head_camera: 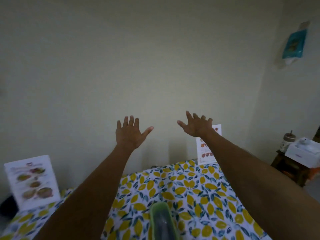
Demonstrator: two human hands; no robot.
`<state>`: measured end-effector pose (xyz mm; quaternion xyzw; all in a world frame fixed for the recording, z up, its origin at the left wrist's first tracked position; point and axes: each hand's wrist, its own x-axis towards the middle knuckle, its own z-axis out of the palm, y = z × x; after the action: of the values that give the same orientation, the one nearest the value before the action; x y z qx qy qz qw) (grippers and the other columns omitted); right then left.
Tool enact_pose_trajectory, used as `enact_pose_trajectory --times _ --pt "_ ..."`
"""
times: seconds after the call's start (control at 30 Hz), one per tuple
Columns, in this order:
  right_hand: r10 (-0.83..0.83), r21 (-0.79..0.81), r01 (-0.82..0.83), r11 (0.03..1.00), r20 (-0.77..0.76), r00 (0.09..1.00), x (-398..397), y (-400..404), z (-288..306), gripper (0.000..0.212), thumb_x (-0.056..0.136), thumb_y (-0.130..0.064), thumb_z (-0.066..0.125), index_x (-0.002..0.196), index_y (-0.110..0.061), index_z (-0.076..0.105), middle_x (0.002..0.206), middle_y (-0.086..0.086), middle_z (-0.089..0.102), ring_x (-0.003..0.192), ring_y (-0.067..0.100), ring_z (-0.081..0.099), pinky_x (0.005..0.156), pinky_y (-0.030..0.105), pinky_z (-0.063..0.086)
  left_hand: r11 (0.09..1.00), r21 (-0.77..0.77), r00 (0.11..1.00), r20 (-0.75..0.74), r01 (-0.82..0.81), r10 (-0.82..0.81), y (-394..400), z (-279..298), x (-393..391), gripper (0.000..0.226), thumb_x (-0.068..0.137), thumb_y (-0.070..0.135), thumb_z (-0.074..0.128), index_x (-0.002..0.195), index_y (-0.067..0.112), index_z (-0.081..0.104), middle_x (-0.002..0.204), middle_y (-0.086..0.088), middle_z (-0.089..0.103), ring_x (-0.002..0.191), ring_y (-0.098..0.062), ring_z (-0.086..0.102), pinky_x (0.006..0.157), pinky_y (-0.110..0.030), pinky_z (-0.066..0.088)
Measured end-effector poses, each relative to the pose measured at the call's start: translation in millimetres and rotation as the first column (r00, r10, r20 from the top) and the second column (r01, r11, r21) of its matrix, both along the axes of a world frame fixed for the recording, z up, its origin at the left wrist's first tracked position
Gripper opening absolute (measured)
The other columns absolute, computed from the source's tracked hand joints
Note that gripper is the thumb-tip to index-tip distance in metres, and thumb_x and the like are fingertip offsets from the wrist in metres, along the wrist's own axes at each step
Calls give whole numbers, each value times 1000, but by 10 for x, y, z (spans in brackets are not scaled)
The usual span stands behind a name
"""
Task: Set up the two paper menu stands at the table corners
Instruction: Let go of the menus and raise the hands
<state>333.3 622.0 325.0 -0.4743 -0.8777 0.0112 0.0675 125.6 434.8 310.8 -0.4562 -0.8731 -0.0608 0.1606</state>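
Note:
Two white paper menu stands with food pictures stand upright on a table covered by a lemon-print cloth (190,191). One menu stand (32,181) is at the far left corner, the other menu stand (206,151) at the far right corner, partly hidden behind my right forearm. My left hand (129,134) and my right hand (195,125) are raised in the air above the far edge of the table, fingers spread, holding nothing. Neither hand touches a stand.
A green, glassy object (161,220) rises in the near middle of the table. A plain wall runs behind the table. To the right stands a dark wooden stool (284,168) bearing a white box (303,151) and a jar (288,139). A teal packet (294,44) hangs on the wall.

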Motion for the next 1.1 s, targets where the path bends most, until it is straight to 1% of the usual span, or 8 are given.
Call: enact_pose_trajectory --times 0.13,0.23,0.37,0.47,0.63,0.77,0.9,1.1 --pt "131 16 -131 991 -9 991 -582 -607 238 91 85 -83 12 159 -31 6 167 6 19 149 41 23 116 64 16 997 -16 996 30 -80 80 -718 202 -337 112 75 92 -2 155 18 22 166 -8 15 153 -25 7 121 -55 5" --pt "235 25 -234 972 -24 972 -994 -1007 351 92 84 -84 13 159 -29 10 165 8 24 148 41 26 116 63 19 989 -25 988 49 -143 144 -1113 347 -481 116 71 94 -2 155 19 22 166 -7 15 153 -25 7 121 -54 4" --pt "350 52 -348 936 -38 936 -1402 -1411 460 94 83 -85 13 158 -28 15 163 8 30 146 41 30 114 62 22 975 -20 975 19 -223 223 -1463 572 -567 119 69 95 -6 155 18 23 165 -8 17 153 -26 9 121 -55 7" --pt "407 68 -403 913 -55 912 -1515 -1557 545 95 82 -85 13 157 -28 16 163 7 31 145 41 31 114 62 23 965 -19 965 7 -263 263 -1592 716 -582 119 69 95 -7 155 18 23 165 -9 18 153 -27 10 121 -55 9" --pt "401 73 -397 915 -57 914 -1399 -1489 606 94 83 -85 14 157 -28 18 162 7 32 145 41 32 114 62 23 963 -28 964 2 -267 267 -1538 782 -450 119 69 95 -7 155 18 25 165 -9 19 152 -27 12 120 -54 11" --pt "373 67 -370 927 -31 927 -1273 -1390 628 93 83 -84 13 156 -27 19 162 7 31 144 41 32 113 63 24 970 -29 971 -9 -240 240 -1377 813 -315 119 68 95 -7 153 19 30 163 -9 25 151 -27 17 118 -54 19" --pt "374 70 -371 926 -44 926 -1199 -1333 678 93 83 -85 13 156 -27 18 163 7 30 146 41 30 114 63 23 971 -22 971 -7 -238 237 -1231 865 -235 119 68 95 -7 152 20 30 163 -9 25 151 -27 18 116 -54 22" --pt "362 83 -357 931 -55 931 -1101 -1230 764 94 83 -85 13 157 -28 16 163 8 30 145 41 30 113 63 24 973 -11 973 13 -232 232 -1118 927 -115 119 68 95 -9 153 21 28 163 -9 23 151 -27 16 115 -56 22"
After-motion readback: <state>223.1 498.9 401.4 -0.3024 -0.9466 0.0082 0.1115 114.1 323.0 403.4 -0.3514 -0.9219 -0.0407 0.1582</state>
